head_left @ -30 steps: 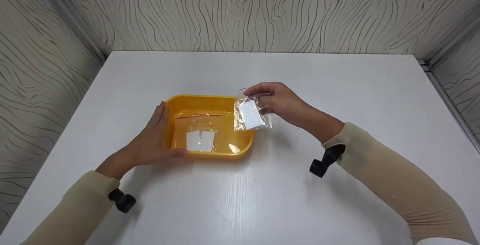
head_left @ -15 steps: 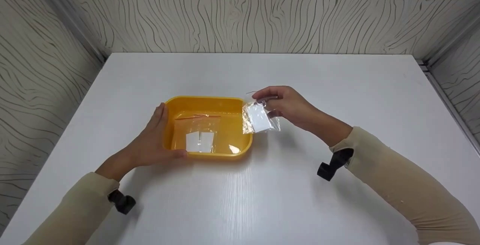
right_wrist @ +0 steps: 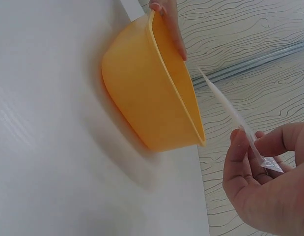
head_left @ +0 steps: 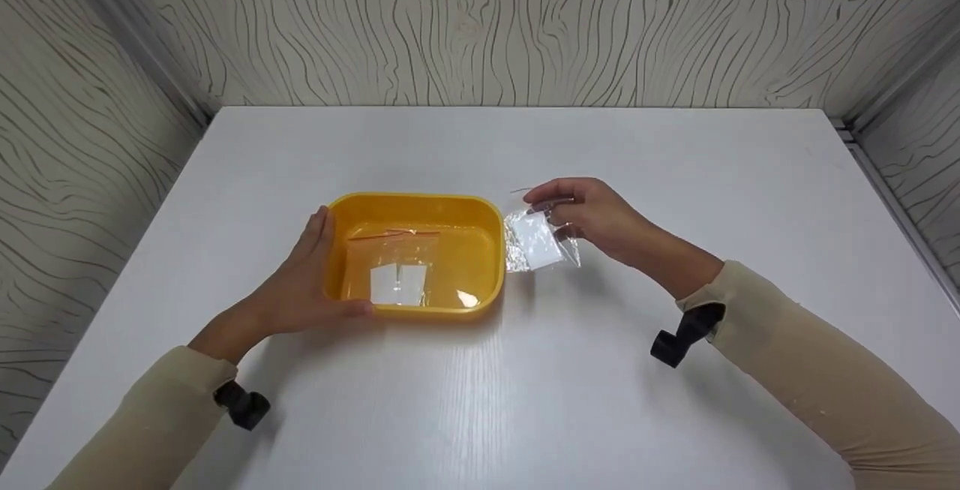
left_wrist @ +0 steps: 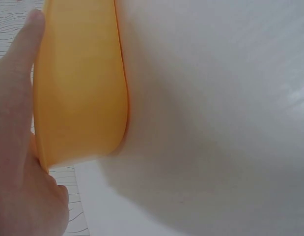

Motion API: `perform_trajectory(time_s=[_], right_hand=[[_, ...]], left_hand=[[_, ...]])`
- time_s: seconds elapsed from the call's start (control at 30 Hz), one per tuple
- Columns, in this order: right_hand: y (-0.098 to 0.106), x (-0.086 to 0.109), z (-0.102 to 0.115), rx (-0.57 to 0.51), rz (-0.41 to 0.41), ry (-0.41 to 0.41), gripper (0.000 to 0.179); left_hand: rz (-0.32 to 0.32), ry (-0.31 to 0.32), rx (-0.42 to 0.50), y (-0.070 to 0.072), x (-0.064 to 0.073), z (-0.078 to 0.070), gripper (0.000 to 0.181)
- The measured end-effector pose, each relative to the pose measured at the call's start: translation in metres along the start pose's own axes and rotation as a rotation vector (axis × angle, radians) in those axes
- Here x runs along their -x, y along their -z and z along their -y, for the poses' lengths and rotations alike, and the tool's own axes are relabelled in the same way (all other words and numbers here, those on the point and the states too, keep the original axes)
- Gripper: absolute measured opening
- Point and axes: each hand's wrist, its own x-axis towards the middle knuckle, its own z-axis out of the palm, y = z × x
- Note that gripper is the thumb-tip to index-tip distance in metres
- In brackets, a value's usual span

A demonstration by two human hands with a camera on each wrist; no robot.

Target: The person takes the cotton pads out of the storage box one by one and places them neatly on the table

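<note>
White tabletop (head_left: 637, 145) under all. On it yellow plastic tub (head_left: 427, 313). Left hand (head_left: 296, 299) grips tub, fingers at 10 o'clock, thumb at 7. Right hand (head_left: 596, 218), narrow pinch, holds small clear bag (head_left: 515, 246) above table, just beside tub at 3 o'clock. Red-edged zip bag (head_left: 394, 250) inside tub, toward 8 o'clock; white pieces (head_left: 385, 284) in its lower part. Step, I judge: handling single bag outside rim. Next move probably calls for firm pinch, steady tub.

Left hand (head_left: 301, 287) gripping, right hand (head_left: 602, 217) pinching, hands apart, sleeved forearms (head_left: 810, 366) slanting inward
</note>
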Motion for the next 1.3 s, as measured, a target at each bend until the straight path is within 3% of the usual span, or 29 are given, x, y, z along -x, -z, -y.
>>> perform_trajectory(time_s=[0.37, 1.3], right_hand=[[0.005, 0.006, -0.008, 0.02, 0.0, 0.004, 0.044], [0.04, 0.032, -0.02, 0.012, -0.061, 0.004, 0.041]], left_hand=[[0.005, -0.003, 0.006, 0.001, 0.0, 0.0, 0.144], [0.008, 0.004, -0.001, 0.0, 0.0, 0.002, 0.143]])
